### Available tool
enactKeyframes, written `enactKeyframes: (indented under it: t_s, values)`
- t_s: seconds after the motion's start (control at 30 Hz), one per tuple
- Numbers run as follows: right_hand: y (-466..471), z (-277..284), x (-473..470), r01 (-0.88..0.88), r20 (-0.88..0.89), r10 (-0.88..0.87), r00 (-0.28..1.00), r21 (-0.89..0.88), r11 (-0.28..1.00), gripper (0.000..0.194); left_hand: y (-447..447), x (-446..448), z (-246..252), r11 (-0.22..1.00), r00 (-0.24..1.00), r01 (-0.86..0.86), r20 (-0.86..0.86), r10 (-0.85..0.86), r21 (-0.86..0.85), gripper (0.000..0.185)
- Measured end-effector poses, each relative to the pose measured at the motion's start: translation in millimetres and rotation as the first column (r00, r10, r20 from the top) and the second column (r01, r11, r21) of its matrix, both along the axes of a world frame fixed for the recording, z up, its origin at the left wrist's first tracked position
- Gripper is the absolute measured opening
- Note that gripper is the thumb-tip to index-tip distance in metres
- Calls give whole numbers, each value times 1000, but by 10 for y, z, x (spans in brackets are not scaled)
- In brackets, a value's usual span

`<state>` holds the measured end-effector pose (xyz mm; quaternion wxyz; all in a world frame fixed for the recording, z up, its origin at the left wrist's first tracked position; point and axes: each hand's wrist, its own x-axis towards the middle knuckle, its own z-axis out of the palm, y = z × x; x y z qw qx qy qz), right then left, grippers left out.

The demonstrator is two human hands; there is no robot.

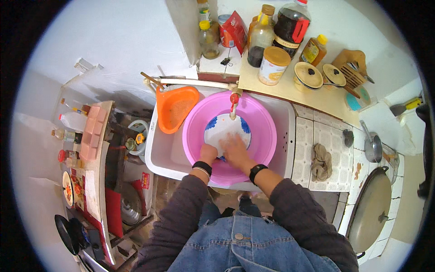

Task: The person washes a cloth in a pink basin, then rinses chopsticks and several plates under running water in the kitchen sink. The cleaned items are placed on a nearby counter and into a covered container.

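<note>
A pink plastic basin (266, 136) stands in a white sink (163, 163) below a tap with a red handle (234, 98). Inside the basin is a white plate with blue flower patterns (227, 124). My left hand (208, 153) is at the plate's lower left edge with its fingers curled; they seem to grip the rim. Blurred by motion, my right hand (235, 151) lies over the middle of the plate with its fingers spread. Whether it touches the surface or has anything under it cannot be told.
An orange plastic strainer (178, 108) sits in the sink's back left corner. Bottles, a lidded canister (273, 66) and small lidded pots (307, 76) line the shelf behind. On the tiled counter at right lie a crumpled cloth (321, 163) and a large lidded wok (370, 210).
</note>
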<state>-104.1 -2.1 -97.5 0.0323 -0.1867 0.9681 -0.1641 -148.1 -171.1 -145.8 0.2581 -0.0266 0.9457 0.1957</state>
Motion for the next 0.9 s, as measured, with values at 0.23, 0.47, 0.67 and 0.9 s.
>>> enactKeyframes:
  t_s: [0.23, 0.47, 0.67, 0.9]
  values:
    - [490, 135, -372, -231, 42, 235, 971, -86, 969, 45, -161, -220, 194, 968, 970, 242, -16, -241, 72, 24]
    - [-468, -2, -430, -53, -23, 52, 998, -39, 998, 51, -187, -446, 405, 945, 925, 264, 226, -304, 191, 21]
    - [505, 205, -386, -461, 149, 441, 885, 151, 875, 48, -86, -543, 430, 977, 941, 214, -275, -199, 24, 20]
    - [188, 63, -362, -65, -16, 75, 997, 334, 940, 49, -30, -353, 389, 995, 984, -72, -157, 82, 68, 27]
